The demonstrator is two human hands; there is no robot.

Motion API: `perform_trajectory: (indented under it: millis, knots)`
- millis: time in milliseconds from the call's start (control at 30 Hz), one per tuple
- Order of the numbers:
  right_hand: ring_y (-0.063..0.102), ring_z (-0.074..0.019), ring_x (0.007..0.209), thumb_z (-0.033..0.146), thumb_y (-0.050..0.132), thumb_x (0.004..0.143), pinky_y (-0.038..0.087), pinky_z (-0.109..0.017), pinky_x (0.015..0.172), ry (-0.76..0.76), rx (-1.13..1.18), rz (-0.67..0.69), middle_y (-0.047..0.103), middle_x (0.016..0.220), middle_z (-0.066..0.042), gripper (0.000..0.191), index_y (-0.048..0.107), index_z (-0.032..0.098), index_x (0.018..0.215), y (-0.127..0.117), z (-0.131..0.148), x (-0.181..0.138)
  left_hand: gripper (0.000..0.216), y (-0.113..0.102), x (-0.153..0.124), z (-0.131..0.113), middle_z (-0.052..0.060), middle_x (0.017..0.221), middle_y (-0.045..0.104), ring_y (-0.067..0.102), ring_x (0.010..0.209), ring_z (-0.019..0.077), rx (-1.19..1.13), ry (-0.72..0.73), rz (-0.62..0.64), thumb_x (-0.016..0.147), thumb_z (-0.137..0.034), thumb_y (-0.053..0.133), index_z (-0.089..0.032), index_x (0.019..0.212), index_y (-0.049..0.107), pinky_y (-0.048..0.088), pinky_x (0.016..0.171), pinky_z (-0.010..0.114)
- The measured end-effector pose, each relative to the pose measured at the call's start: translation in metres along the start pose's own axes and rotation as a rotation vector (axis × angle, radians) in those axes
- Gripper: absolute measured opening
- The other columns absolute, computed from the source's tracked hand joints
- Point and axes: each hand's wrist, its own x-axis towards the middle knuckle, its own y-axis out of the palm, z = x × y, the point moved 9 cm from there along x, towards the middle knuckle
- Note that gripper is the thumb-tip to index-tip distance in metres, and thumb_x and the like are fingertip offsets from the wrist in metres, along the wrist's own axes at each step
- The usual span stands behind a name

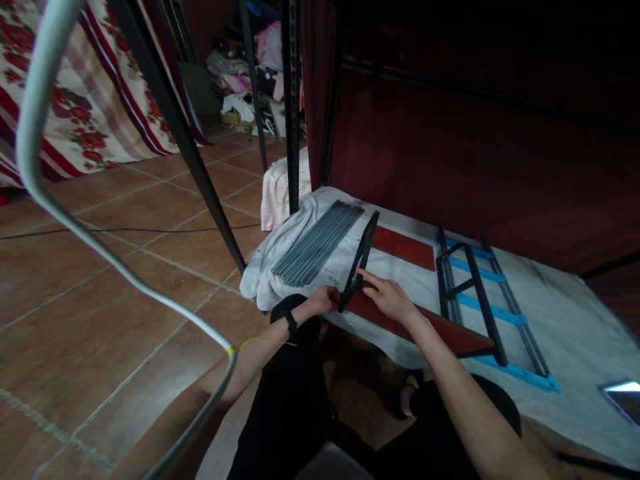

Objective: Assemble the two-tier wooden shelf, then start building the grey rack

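Closest to me, a bent white tube point(127, 267) with a yellow tie point(231, 350) sweeps past my left side. Below are my knees in black trousers point(287, 393), and a black watch point(289, 323) sits on my left wrist. My left hand point(325, 300) is closed, its fingers pinching the near end of a narrow black frame point(365, 250), which stands tilted on the gray cloth point(400, 277) over a low platform. My right hand point(387, 297) touches the same frame, index finger stretched onto it and the others bent; I cannot tell whether they grip.

Beneath my right forearm lies a long reddish-brown panel point(440, 329), its far right end meeting a second black frame point(481, 307). Beside that are blue crossbars point(493, 310) on dark rails, and a flat device point(625, 398) shows at the right edge. Left of the frame I hold is a row of gray rods point(320, 243); right of it, a shorter reddish-brown board point(406, 248).

Behind the platform hangs a dark red curtain point(450, 153). Farther off, across the tiled floor point(140, 207), are a floral curtain point(75, 100) and a heap of clothes point(240, 73).
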Motion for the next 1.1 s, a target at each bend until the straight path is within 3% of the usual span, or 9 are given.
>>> perform_trajectory:
  millis: [133,333,467,533,733,933,1100]
  knots:
    - [0.066,-0.0258,0.122,0.027,0.051,0.097,0.052,-0.040,0.102,0.001,0.007,0.008,0.070,0.133,0.002,0.057,0.045,0.037,0.153,0.001,0.000,0.000,0.008,0.001,-0.002,0.004,-0.003,0.056,0.059,0.056,0.053,0.0104,-0.071,-0.025,0.012,0.072,-0.007,0.061,-0.015,0.071,0.062,0.044,0.053,0.021]
    - [0.064,-0.0248,0.125,0.026,0.052,0.096,0.052,-0.038,0.102,-0.003,0.044,-0.002,0.069,0.135,0.003,0.058,0.044,0.039,0.152,0.002,-0.003,0.001,0.016,-0.001,-0.002,0.003,-0.006,0.056,0.058,0.051,0.051,0.0067,-0.127,-0.001,-0.024,0.062,-0.001,0.062,-0.015,0.069,0.061,0.041,0.051,0.017]
    - [0.066,-0.0248,0.123,0.027,0.052,0.096,0.052,-0.038,0.102,-0.003,0.048,0.004,0.071,0.131,0.003,0.058,0.045,0.038,0.152,0.001,-0.003,0.001,0.004,0.001,-0.003,0.007,-0.001,0.060,0.064,0.062,0.058,0.0106,-0.175,-0.043,-0.007,0.075,-0.011,0.065,-0.015,0.073,0.064,0.048,0.056,0.020]
    - [0.066,-0.0252,0.123,0.026,0.052,0.096,0.052,-0.039,0.102,-0.002,0.045,0.005,0.071,0.131,0.002,0.058,0.045,0.037,0.152,0.002,-0.002,0.001,0.009,0.003,-0.003,0.010,0.000,0.056,0.063,0.062,0.056,0.0113,-0.180,-0.074,-0.015,0.079,-0.014,0.064,-0.015,0.070,0.064,0.049,0.055,0.021]
    - [0.068,-0.0242,0.119,0.025,0.052,0.096,0.052,-0.038,0.100,-0.001,0.061,0.005,0.072,0.129,0.003,0.058,0.046,0.038,0.152,0.002,-0.001,0.000,0.019,0.001,-0.002,0.012,-0.006,0.054,0.058,0.054,0.050,0.0069,-0.164,-0.083,-0.056,0.065,0.004,0.064,-0.014,0.068,0.060,0.045,0.055,0.018]
    - [0.067,-0.0248,0.120,0.026,0.052,0.096,0.052,-0.038,0.100,-0.002,0.057,0.009,0.073,0.128,0.002,0.058,0.045,0.038,0.152,0.002,-0.003,0.000,0.008,0.001,-0.005,0.013,0.002,0.062,0.067,0.064,0.057,0.0131,-0.178,-0.120,-0.027,0.080,-0.011,0.062,-0.013,0.073,0.065,0.054,0.061,0.026]
    - [0.067,-0.0249,0.121,0.026,0.051,0.096,0.052,-0.038,0.100,-0.014,0.057,0.010,0.070,0.132,0.001,0.058,0.044,0.036,0.153,0.006,-0.004,0.001,0.013,0.004,0.000,0.013,-0.004,0.051,0.057,0.056,0.050,0.0101,-0.132,-0.095,-0.063,0.073,-0.005,0.062,-0.014,0.064,0.060,0.049,0.056,0.023]
